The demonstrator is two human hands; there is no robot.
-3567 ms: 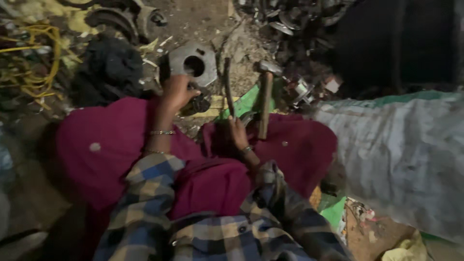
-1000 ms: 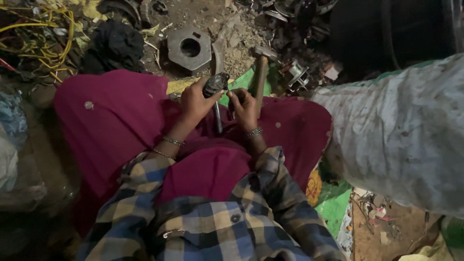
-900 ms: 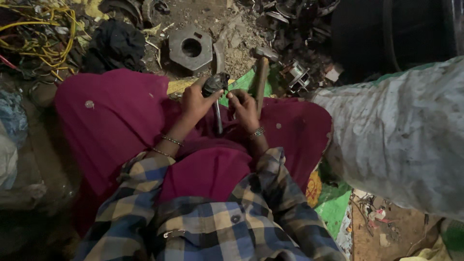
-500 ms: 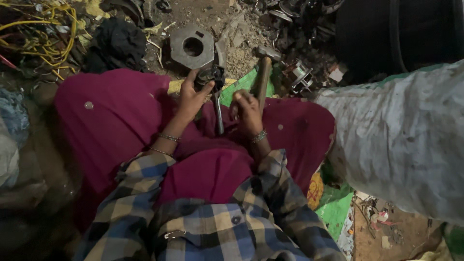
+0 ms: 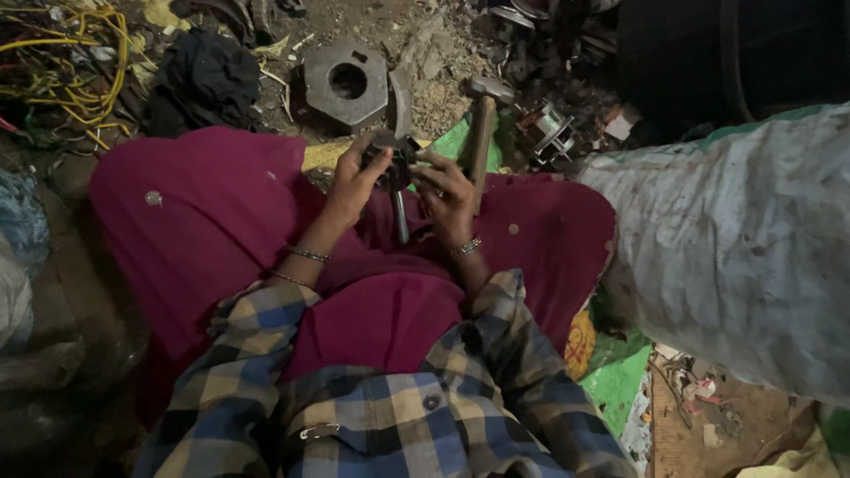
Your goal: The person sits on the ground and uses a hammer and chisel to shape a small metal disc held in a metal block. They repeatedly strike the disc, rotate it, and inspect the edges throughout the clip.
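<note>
While we look down over our lap, we see our left hand (image 5: 354, 181) and our right hand (image 5: 445, 196) holding together one dark metal part (image 5: 396, 165) above the red cloth (image 5: 212, 221) that covers our legs. The left hand has its fingers curled around the left side of the part, and the right hand has its fingers pressed on the right side, so both hands are closed on it. A thin metal rod (image 5: 401, 219) comes down from the part, between the two wrists, toward us. The part is in the middle of the scene, just near of the ground with scrap.

Just right of the right hand a hammer (image 5: 482, 124) with a wooden handle stands tilted, its head on the far end, and its handle passes close behind our fingers; we cannot tell if it touches them. Farther away on the dirt lies a heavy grey metal block (image 5: 345, 84) with a round hole. On the far left there are yellow wires (image 5: 75, 62) and a black cloth (image 5: 204, 80). On the right a big grey-white sack (image 5: 735, 239) lies beside our leg. Our sleeves are of a checked shirt (image 5: 390, 407).
</note>
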